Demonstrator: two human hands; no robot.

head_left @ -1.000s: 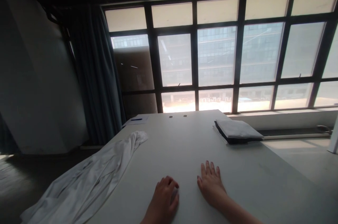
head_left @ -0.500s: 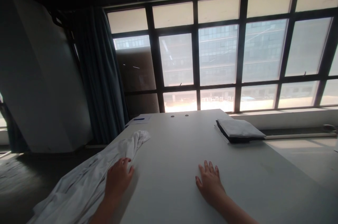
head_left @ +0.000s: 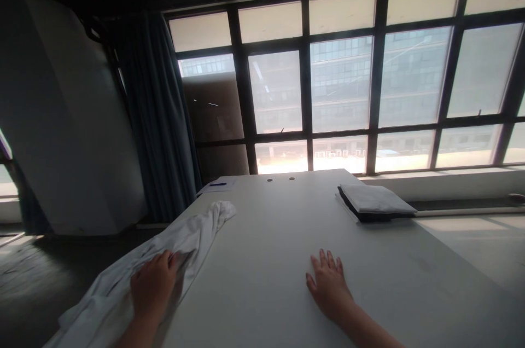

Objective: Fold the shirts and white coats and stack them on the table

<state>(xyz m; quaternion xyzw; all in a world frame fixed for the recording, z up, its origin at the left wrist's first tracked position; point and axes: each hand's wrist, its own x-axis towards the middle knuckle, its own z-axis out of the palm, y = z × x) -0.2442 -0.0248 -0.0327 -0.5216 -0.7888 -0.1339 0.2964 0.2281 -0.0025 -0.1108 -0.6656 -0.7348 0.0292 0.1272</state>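
Note:
A crumpled white cloth (head_left: 205,227) stretches along the left side of the white table (head_left: 262,266), partly over its edge. My left hand (head_left: 153,285) is on the cloth with its fingers curled into the fabric, and a raised, shaded fold shows beside the fingertips. Part of the cloth is hidden under this hand and forearm. Flat on the bare tabletop, right of centre, rests my right hand (head_left: 328,285), fingers spread and holding nothing.
Folded white and black fabric (head_left: 377,200) lies in a stack at the table's right edge. At the far left corner are papers with a pen (head_left: 218,184). Beyond stand a dark blue curtain (head_left: 164,107), a pillar (head_left: 77,118) and large windows.
My left hand has moved left and closed on the white cloth, which now bunches up by the fingers. The right hand keeps its place on the table.

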